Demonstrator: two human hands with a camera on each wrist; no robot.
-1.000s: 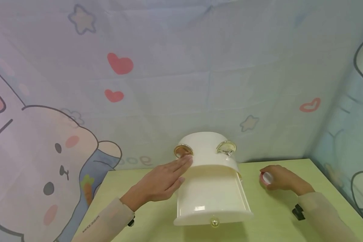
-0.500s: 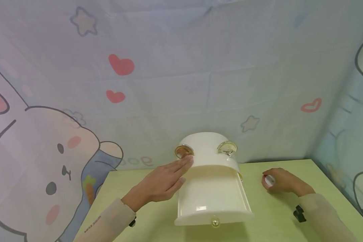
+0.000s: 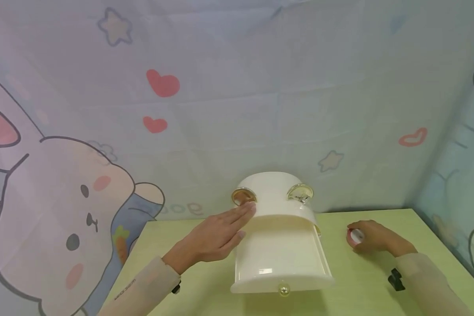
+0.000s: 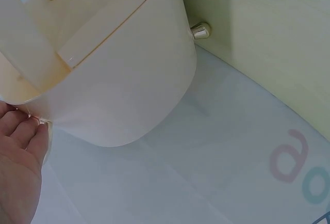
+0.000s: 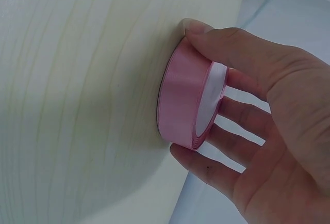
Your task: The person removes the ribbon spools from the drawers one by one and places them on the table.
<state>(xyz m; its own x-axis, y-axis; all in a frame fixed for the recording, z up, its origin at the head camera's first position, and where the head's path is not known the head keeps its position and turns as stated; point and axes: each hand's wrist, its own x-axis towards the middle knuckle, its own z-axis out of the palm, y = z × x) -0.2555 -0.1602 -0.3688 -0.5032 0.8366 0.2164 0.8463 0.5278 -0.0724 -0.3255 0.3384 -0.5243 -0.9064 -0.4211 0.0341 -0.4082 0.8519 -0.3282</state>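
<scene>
A white rounded box (image 3: 270, 188) with gold-rimmed round pieces on top stands near the back of the table. Its drawer (image 3: 276, 252) is pulled out toward me, and nothing shows inside; a gold knob (image 3: 284, 289) sits on the drawer front. My left hand (image 3: 215, 237) rests with straight fingers against the box's upper left side, fingertips by the left gold-rimmed piece (image 3: 243, 196). To the right of the box, my right hand (image 3: 373, 237) grips a roll of pink ribbon (image 5: 180, 97) between thumb and fingers. In the right wrist view the roll stands at the table surface.
The pale wood-grain table (image 3: 339, 276) runs back to a cartoon-printed cloth (image 3: 276, 87). Another cloth (image 3: 470, 193) hangs along the right side. A gold foot (image 4: 202, 30) sticks out from the box, close to the table, in the left wrist view.
The head view has shifted slightly, moving everything a little to the right. My right hand and the ribbon roll have edged slightly right and nearer. My left hand keeps its place on the box.
</scene>
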